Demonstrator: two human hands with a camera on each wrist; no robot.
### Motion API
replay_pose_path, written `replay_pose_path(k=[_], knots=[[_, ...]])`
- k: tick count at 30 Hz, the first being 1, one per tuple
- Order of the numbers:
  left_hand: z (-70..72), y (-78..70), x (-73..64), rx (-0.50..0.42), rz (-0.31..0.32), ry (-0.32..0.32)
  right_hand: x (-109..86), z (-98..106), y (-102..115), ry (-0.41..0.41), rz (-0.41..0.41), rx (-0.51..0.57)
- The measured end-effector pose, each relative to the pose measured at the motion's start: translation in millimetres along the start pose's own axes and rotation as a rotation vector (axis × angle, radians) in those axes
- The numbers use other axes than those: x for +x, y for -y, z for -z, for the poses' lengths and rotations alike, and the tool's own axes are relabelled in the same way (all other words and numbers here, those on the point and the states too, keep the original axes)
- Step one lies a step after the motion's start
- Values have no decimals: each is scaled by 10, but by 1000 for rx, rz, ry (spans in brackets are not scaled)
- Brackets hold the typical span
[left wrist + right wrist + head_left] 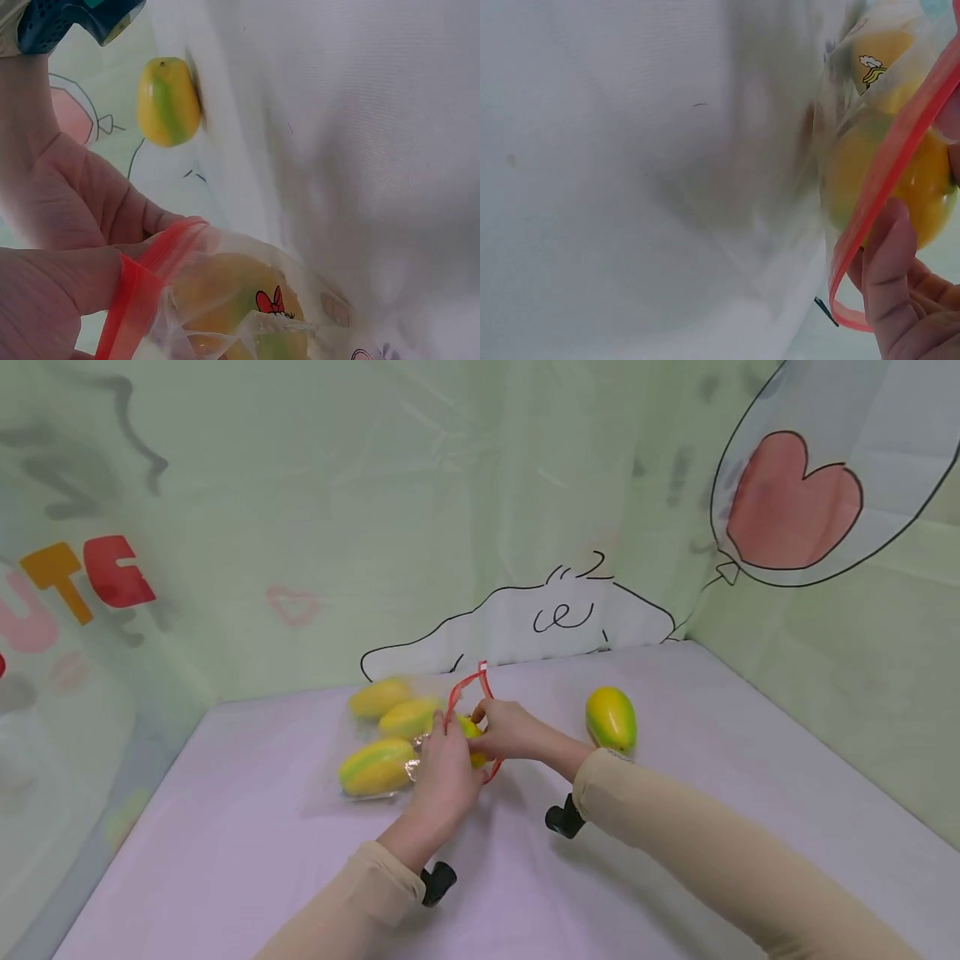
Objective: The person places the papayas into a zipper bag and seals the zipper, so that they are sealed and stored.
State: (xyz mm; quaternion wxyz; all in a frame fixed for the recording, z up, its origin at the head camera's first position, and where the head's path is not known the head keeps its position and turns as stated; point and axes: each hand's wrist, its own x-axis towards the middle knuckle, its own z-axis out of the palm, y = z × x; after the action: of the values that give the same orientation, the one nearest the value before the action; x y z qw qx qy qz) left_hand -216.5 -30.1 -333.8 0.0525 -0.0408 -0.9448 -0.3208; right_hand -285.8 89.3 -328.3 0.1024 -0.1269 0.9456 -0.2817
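A clear plastic zip bag [330, 789] with a red strip along its mouth [129, 304] lies on the table, printed with small cartoon figures. Several yellow-green mangoes [377, 767] show through its film. My left hand [446, 768] pinches the bag by its red-edged mouth, which gapes toward the right. At that opening my right hand [510, 731] holds another mango [928, 187], partly inside the red rim. In the right wrist view, the right fingers [891, 262] lie against this fruit, and part of it is hidden behind the strip.
One loose mango [611, 718] stands on the pale cloth-covered table [225, 860], beyond the right forearm. Printed fabric walls [450, 510] enclose the back and sides. Small black devices [438, 883] hang below both wrists.
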Motion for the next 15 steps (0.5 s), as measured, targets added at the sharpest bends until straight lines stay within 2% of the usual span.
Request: replay_pose_path(k=[5, 11, 15], knots=[[6, 20, -4, -1, 6, -14, 22, -4, -18, 80, 51, 72], [27, 16, -11, 22, 5, -28, -2, 34, -101, 209, 264, 133], [43, 15, -9, 30, 16, -28, -31, 56, -135, 288, 328, 191]])
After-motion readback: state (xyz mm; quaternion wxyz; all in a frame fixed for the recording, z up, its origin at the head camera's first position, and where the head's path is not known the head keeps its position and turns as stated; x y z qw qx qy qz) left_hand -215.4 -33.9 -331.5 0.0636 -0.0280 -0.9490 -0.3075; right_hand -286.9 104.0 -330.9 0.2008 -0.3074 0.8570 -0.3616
